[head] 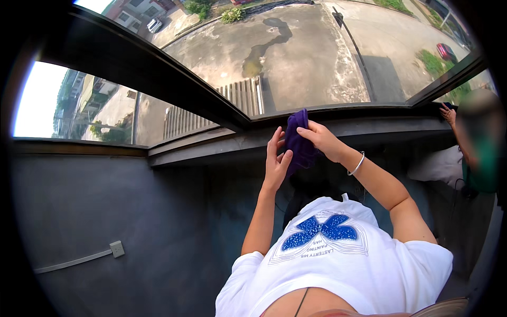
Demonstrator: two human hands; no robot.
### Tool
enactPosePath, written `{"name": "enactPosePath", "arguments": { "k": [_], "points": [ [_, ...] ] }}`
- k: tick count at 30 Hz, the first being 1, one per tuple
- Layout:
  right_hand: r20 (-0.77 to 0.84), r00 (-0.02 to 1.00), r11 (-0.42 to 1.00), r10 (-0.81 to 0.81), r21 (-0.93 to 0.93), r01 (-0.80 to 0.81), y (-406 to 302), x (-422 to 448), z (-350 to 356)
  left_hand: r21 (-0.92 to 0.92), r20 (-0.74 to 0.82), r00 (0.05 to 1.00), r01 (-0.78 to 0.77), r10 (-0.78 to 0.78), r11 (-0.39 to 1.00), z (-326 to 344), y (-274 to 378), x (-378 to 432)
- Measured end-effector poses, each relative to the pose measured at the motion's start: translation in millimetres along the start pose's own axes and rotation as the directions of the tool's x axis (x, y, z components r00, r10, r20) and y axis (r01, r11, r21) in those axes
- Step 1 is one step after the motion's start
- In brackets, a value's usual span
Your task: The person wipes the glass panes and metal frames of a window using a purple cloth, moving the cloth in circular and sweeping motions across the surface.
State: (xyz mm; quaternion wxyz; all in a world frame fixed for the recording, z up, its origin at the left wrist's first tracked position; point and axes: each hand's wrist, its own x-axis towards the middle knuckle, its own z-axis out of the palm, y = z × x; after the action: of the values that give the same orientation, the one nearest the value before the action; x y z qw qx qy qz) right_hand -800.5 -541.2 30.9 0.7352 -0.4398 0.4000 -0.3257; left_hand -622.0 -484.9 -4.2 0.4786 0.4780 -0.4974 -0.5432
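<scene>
A folded purple cloth (298, 136) hangs in front of the window sill. My right hand (326, 140) pinches its upper right side, thumb in front. My left hand (276, 160) is at the cloth's left side with thumb and fingers apart; the thumb tip overlaps the cloth's edge. Whether the left fingertips touch the cloth is hard to tell. Just beyond the cloth runs the grey sill (257, 138) under a large window pane (309, 59).
A dark window post (158, 75) rises at the left, with a second pane (115, 107) beside it. Below is a grey wall with a socket box (117, 249). At the far right another person (481, 158) reaches a hand (448, 115) to the window frame.
</scene>
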Motion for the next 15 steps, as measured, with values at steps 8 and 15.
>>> {"name": "enactPosePath", "arguments": {
  "k": [8,15],
  "points": [
    [-0.345,0.915,0.973,0.208,0.167,-0.158,113.0,-47.8,-38.8,-0.305,-0.330,0.931,0.054,-0.159,0.951,-44.5,8.7,26.2],
    [-0.687,0.679,0.951,0.260,0.303,-0.059,169.4,-103.2,-55.9,0.921,0.184,0.434,-0.389,0.882,-0.001,-121.2,162.4,136.2]
  ]
}}
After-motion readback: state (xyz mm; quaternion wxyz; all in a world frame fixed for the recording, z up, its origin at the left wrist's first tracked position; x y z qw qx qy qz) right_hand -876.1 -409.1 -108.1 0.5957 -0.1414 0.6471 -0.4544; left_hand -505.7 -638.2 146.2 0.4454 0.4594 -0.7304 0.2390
